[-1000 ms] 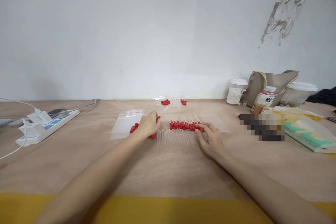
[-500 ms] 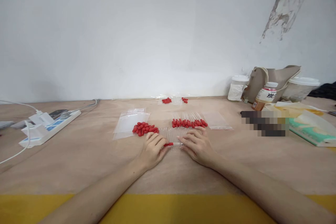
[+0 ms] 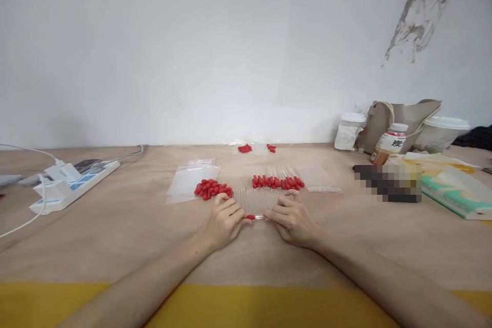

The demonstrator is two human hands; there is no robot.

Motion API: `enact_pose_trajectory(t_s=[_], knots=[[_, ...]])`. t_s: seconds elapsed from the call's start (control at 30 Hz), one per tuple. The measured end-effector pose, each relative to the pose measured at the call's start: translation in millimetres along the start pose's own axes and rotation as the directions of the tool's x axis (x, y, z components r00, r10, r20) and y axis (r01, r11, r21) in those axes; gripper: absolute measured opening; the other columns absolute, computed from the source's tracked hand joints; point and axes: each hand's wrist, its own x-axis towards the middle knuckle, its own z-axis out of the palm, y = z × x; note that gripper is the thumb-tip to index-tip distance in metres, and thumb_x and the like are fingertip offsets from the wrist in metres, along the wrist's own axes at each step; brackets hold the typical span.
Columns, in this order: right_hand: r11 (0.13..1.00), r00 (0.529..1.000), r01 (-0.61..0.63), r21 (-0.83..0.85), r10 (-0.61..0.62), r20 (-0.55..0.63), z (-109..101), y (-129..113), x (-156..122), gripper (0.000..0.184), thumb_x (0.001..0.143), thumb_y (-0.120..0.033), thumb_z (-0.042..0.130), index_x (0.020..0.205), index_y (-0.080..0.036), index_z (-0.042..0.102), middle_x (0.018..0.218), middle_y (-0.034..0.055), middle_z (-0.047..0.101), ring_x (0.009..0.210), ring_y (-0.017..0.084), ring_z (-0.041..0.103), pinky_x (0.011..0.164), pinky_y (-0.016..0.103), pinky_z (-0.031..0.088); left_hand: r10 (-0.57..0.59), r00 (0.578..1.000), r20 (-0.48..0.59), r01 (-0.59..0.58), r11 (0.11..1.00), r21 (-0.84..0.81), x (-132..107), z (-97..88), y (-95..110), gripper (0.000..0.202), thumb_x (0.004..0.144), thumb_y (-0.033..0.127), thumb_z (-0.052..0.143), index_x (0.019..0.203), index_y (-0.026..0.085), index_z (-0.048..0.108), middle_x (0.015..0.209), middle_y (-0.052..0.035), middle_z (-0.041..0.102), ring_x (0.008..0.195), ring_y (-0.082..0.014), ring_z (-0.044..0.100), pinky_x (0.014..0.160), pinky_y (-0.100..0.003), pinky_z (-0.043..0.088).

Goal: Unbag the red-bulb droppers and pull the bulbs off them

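My left hand [image 3: 224, 220] and my right hand [image 3: 291, 218] meet at the near edge of a row of clear glass tubes [image 3: 257, 199]. Together they pinch one tube with a red cap [image 3: 250, 217] on its left end. A loose pile of red caps [image 3: 212, 189] lies just beyond my left hand. Beyond the bare tubes lies a row of capped tubes [image 3: 277, 181], red ends toward me.
Clear plastic bags [image 3: 189, 179] lie left of the pile, another bag [image 3: 318, 179] at the right. More red caps [image 3: 244, 148] sit by the wall. A power strip [image 3: 73, 186] with plugs is at the left; cups, a bottle [image 3: 388, 144], a bag and books at the right.
My left hand left the red cap pile and came back toward me with a cap. My right hand drew back from the capped row. Both hands now pinch closer together on one tube.
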Motion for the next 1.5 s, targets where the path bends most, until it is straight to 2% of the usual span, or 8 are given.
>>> enact_pose_trajectory(t_s=[0.7,0.8,0.9,1.03,1.17,1.3,1.4,1.5], knots=[[0.997,0.999,0.039,0.066,-0.037,-0.028,2.7,6.0,-10.5,0.017,0.081,-0.016,0.045,0.080,-0.022,0.060,0.056,-0.0029,0.055,0.065,0.012,0.041,0.081,0.034,0.024,0.115,0.993,-0.021,-0.116,0.992,-0.057,-3.7,-4.8,6.5,0.021,0.086,0.014,0.041,0.077,0.015,0.060,0.060,-0.0020,0.055,0.060,-0.0129,0.046,0.059,-0.028,0.033],[0.998,0.999,0.018,0.067,-0.016,-0.034,-0.7,12.9,-11.0,0.018,0.082,-0.017,0.044,0.079,-0.021,0.061,0.056,-0.0027,0.056,0.065,0.012,0.043,0.081,0.034,0.024,0.071,0.997,-0.032,-0.073,0.994,-0.085,-8.4,-7.7,2.7,0.019,0.086,0.014,0.041,0.081,0.016,0.060,0.066,-0.0030,0.058,0.062,-0.0131,0.049,0.061,-0.027,0.037],[0.989,0.986,-0.139,0.047,0.143,-0.091,-6.8,26.7,-14.0,0.020,0.084,-0.020,0.044,0.077,-0.020,0.063,0.058,-0.0014,0.058,0.064,0.012,0.046,0.079,0.032,0.026,-0.089,0.990,-0.107,0.072,0.986,-0.151,-10.9,-16.3,-9.1,0.015,0.085,0.018,0.045,0.087,0.018,0.060,0.077,-0.0044,0.061,0.072,-0.0141,0.054,0.068,-0.027,0.042],[0.918,0.901,-0.396,0.022,0.394,-0.185,-6.6,45.5,-18.4,0.021,0.084,-0.028,0.046,0.086,-0.021,0.066,0.064,0.0005,0.063,0.065,0.011,0.053,0.074,0.029,0.027,-0.443,0.874,-0.203,0.407,0.892,-0.194,-7.1,-33.4,-36.1,0.019,0.084,0.025,0.047,0.093,0.020,0.062,0.089,-0.0041,0.060,0.081,-0.0150,0.056,0.071,-0.025,0.045],[0.888,0.876,-0.460,-0.003,0.453,-0.167,4.5,50.5,-18.2,0.022,0.083,-0.026,0.046,0.091,-0.020,0.066,0.072,0.0023,0.066,0.071,0.013,0.056,0.069,0.027,0.029,-0.755,0.619,-0.216,0.740,0.653,-0.160,-11.9,-41.7,-76.2,0.029,0.079,0.026,0.045,0.100,0.020,0.064,0.086,-0.0047,0.058,0.080,-0.0174,0.057,0.067,-0.026,0.046],[0.888,0.886,-0.454,-0.074,0.441,-0.144,11.4,45.9,-15.1,0.022,0.082,-0.023,0.046,0.089,-0.022,0.067,0.069,0.0016,0.065,0.072,0.014,0.056,0.069,0.028,0.027,-0.911,0.407,-0.063,0.890,0.411,-0.198,-26.4,-36.3,-112.8,0.036,0.075,0.025,0.044,0.105,0.017,0.060,0.078,-0.0036,0.062,0.073,-0.0175,0.059,0.062,-0.025,0.045],[0.900,0.905,-0.418,-0.123,0.401,-0.140,12.0,43.5,-13.7,0.022,0.082,-0.022,0.046,0.088,-0.023,0.067,0.064,0.0007,0.063,0.066,0.013,0.054,0.069,0.028,0.026,-0.928,0.369,-0.059,0.907,0.373,-0.193,-30.4,-29.8,-123.9,0.037,0.072,0.032,0.048,0.103,0.015,0.058,0.084,-0.0054,0.064,0.068,-0.0166,0.059,0.058,-0.024,0.044],[0.908,0.918,-0.391,-0.152,0.372,-0.139,12.4,43.1,-14.6,0.021,0.082,-0.022,0.047,0.087,-0.022,0.067,0.064,0.0002,0.063,0.066,0.012,0.052,0.069,0.029,0.025,-0.911,0.405,-0.073,0.896,0.411,-0.167,-27.9,-26.2,-123.0,0.034,0.068,0.036,0.052,0.095,0.017,0.058,0.086,-0.0047,0.064,0.066,-0.0157,0.057,0.060,-0.025,0.044]])
